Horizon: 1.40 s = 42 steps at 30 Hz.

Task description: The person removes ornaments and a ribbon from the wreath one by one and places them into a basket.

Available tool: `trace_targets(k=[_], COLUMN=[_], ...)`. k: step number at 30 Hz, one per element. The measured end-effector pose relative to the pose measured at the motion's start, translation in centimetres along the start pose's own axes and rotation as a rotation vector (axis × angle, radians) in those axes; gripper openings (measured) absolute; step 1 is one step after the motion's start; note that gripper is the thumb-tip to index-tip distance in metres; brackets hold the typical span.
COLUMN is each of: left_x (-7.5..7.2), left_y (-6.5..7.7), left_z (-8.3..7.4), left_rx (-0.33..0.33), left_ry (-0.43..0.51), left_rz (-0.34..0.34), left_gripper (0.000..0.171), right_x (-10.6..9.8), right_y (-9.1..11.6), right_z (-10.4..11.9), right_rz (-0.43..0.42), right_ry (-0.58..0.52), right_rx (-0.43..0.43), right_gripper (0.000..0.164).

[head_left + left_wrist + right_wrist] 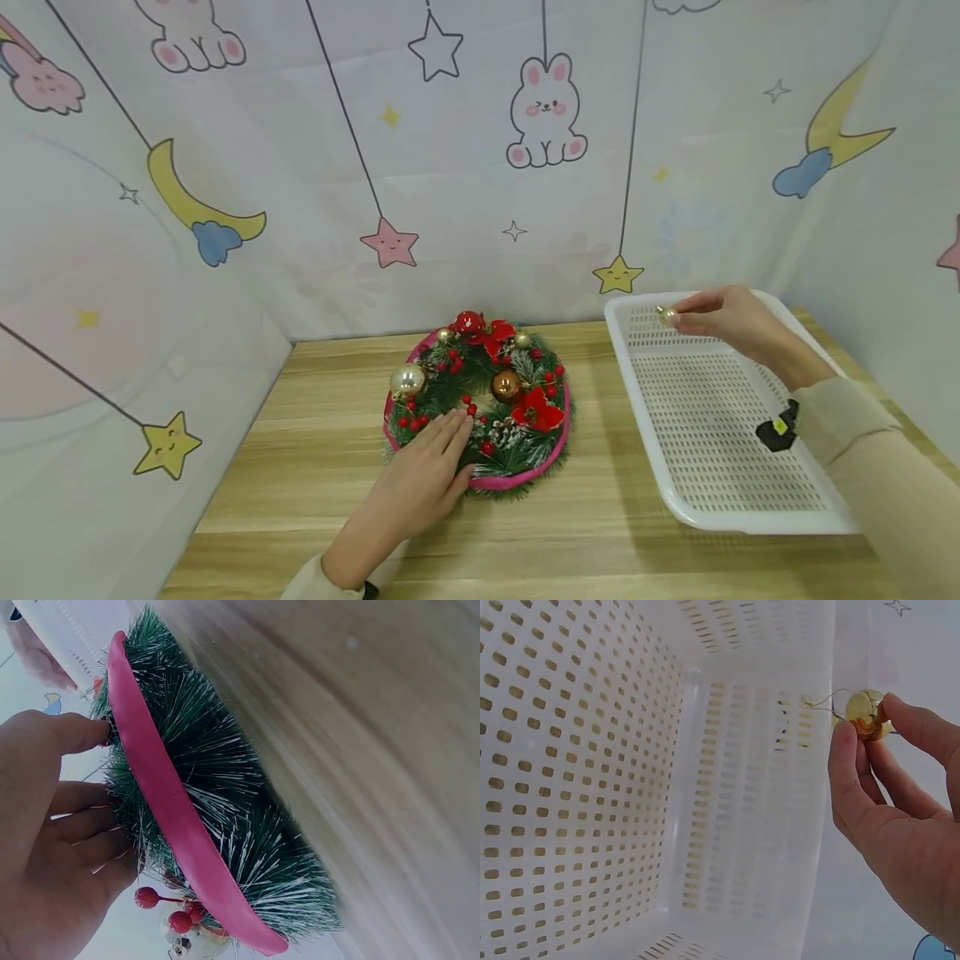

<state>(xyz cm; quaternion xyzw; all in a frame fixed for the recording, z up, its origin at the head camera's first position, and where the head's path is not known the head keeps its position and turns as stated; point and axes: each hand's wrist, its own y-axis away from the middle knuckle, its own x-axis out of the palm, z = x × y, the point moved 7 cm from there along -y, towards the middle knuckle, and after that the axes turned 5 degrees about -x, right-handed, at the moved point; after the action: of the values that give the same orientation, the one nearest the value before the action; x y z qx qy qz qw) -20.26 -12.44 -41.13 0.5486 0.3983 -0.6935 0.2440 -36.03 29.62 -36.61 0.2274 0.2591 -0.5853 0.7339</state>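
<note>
A green Christmas wreath (525, 454) lies on the table, trimmed with a pink ribbon (161, 784), red berries, red flowers and several baubles. My left hand (423, 479) rests on its near left part, fingers extended over the greenery. In the left wrist view the thumb and fingers touch the wreath's edge from one side. My right hand (738, 325) pinches a small gold bauble (866, 712) between thumb and fingertips, above the far end of the white basket. A thin wire loop sticks out from the bauble in the right wrist view.
The white perforated plastic basket (637, 392) stands on the right of the wooden table (300, 467), just beyond the wreath. No ornaments show inside it. A pale cloth (465, 183) printed with stars, moons and rabbits hangs behind and at both sides.
</note>
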Motion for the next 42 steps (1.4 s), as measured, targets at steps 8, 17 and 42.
trace_targets(k=[8,17,42], left_x=[0.1,0.2,0.3], left_y=[0.1,0.0,-0.1], left_z=[0.1,-0.1,0.0], left_rx=[-0.004,0.001,-0.014], left_ry=[-0.004,-0.006,-0.012], left_rz=[0.006,0.012,0.044], left_gripper=[0.062,0.062,0.063], right_x=[1.3,2.5,1.8], right_y=[-1.2,-1.9,-2.1], right_z=[-2.1,-4.7,-4.2], right_rz=[0.061,0.097,0.091], right_ry=[-0.038,-0.007,0.126], right_rx=[0.031,0.081,0.051], right_gripper=[0.059,0.048,0.039])
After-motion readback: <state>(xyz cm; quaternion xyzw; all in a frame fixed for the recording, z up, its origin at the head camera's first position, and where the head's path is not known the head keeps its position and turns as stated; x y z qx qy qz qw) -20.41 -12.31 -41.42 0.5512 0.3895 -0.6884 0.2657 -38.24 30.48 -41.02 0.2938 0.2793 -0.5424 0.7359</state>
